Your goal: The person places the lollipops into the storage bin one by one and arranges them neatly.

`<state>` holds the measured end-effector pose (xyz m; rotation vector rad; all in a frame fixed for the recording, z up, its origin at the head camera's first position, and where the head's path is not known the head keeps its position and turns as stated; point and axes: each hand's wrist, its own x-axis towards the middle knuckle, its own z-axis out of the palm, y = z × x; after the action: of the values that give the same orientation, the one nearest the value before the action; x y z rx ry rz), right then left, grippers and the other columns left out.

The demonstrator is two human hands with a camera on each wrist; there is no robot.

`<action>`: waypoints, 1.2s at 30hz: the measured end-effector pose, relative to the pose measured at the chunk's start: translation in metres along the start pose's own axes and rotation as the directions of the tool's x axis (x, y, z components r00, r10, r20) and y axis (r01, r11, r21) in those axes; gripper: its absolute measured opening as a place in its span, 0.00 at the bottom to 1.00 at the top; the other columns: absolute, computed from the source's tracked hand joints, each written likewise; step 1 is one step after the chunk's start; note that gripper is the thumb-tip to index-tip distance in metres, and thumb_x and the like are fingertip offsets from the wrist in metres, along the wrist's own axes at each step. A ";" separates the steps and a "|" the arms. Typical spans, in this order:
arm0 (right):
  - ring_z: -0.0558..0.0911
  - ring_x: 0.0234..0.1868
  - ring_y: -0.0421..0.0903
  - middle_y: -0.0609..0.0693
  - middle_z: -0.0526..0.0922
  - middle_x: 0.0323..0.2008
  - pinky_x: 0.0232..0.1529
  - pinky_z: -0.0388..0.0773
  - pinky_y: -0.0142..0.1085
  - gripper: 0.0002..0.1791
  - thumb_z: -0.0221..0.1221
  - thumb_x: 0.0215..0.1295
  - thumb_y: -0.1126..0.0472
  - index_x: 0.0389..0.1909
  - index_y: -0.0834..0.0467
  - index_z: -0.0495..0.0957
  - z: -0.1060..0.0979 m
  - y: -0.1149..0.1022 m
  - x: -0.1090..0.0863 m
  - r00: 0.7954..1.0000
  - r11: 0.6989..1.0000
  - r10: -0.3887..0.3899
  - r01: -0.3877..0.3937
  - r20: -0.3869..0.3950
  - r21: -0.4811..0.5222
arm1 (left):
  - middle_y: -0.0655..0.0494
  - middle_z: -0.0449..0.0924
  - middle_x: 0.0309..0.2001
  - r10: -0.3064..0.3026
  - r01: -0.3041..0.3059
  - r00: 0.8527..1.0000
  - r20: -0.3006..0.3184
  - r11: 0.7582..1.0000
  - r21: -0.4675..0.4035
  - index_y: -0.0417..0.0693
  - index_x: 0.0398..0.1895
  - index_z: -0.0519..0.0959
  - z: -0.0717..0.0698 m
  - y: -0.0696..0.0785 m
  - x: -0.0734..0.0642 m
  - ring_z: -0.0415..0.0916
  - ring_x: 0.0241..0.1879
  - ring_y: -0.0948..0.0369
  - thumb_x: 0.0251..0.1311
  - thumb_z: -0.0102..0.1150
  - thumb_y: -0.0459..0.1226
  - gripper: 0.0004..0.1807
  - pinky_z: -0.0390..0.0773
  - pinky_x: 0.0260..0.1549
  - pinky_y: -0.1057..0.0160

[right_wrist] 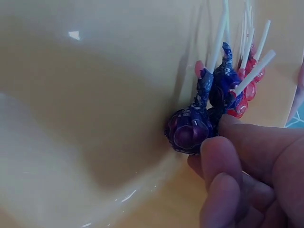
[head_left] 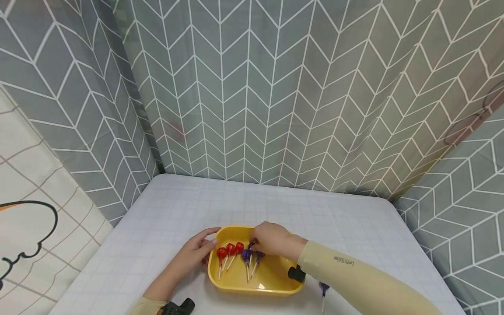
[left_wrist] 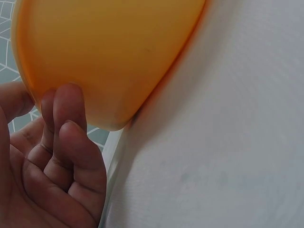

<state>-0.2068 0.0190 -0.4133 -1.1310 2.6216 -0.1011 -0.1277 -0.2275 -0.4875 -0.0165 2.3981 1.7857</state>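
Note:
Around the left rim of a yellow plastic tray [head_left: 236, 286] my left hand [head_left: 193, 253] holds on, its fingers against the outer wall in the left wrist view. My right hand [head_left: 271, 238] reaches into the tray and pinches a purple lollipop [right_wrist: 256, 72] whose candy end is largely covered by the fingers. Two other purple lollipops [head_left: 246, 254] [right_wrist: 190, 130] lie close beside it, sticks toward the tray's near side. To their left lie three red lollipops [head_left: 222, 253], heads toward the far side.
One more purple lollipop [head_left: 323, 286] lies on the white-covered table [head_left: 185, 197], right of the tray and partly behind the right sleeve [head_left: 346, 271]. Grey patterned curtains [head_left: 244, 87] hang behind the table and along its sides.

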 end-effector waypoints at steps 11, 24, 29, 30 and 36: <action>0.73 0.27 0.36 0.36 0.76 0.25 0.35 0.75 0.30 0.07 0.71 0.59 0.54 0.34 0.50 0.83 0.003 0.002 0.002 1.000 0.999 0.003 -0.003 0.008 0.041 | 0.48 0.79 0.27 0.001 -0.001 1.000 -0.010 1.000 -0.002 0.56 0.70 0.68 0.001 -0.002 0.001 0.74 0.22 0.54 0.69 0.56 0.50 0.28 0.79 0.22 0.59; 0.73 0.25 0.36 0.37 0.74 0.23 0.31 0.73 0.29 0.07 0.70 0.59 0.56 0.31 0.50 0.80 0.006 0.001 0.003 0.999 0.998 -0.035 0.035 -0.001 0.052 | 0.50 0.79 0.26 0.012 -0.011 1.000 -0.011 1.000 0.023 0.53 0.71 0.67 0.002 -0.002 0.003 0.73 0.21 0.54 0.72 0.54 0.47 0.27 0.78 0.21 0.59; 0.73 0.26 0.36 0.38 0.75 0.24 0.33 0.74 0.28 0.07 0.70 0.58 0.56 0.32 0.51 0.81 0.006 0.000 0.003 0.999 0.999 -0.036 0.036 -0.003 0.040 | 0.49 0.79 0.26 0.012 -0.012 1.000 -0.006 1.000 0.008 0.55 0.71 0.67 0.001 -0.002 0.002 0.73 0.21 0.54 0.70 0.55 0.49 0.28 0.78 0.21 0.59; 0.73 0.26 0.36 0.38 0.75 0.24 0.33 0.74 0.28 0.07 0.70 0.58 0.57 0.32 0.51 0.81 0.006 -0.001 0.003 0.999 0.999 -0.035 0.035 -0.003 0.039 | 0.49 0.79 0.26 0.012 -0.012 1.000 -0.005 1.000 0.008 0.55 0.70 0.67 0.001 -0.002 0.002 0.73 0.21 0.54 0.70 0.56 0.49 0.28 0.78 0.21 0.59; 0.73 0.25 0.37 0.38 0.75 0.24 0.31 0.74 0.28 0.06 0.70 0.58 0.58 0.32 0.52 0.82 0.006 -0.005 0.002 0.999 0.999 -0.036 0.037 -0.002 0.023 | 0.48 0.78 0.25 0.008 -0.008 1.000 -0.004 1.000 0.006 0.57 0.70 0.68 0.001 0.000 0.001 0.73 0.21 0.54 0.69 0.56 0.49 0.27 0.79 0.22 0.59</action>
<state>-0.2032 0.0148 -0.4184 -1.1718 2.5950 -0.1396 -0.1284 -0.2266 -0.4882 -0.0093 2.4098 1.7833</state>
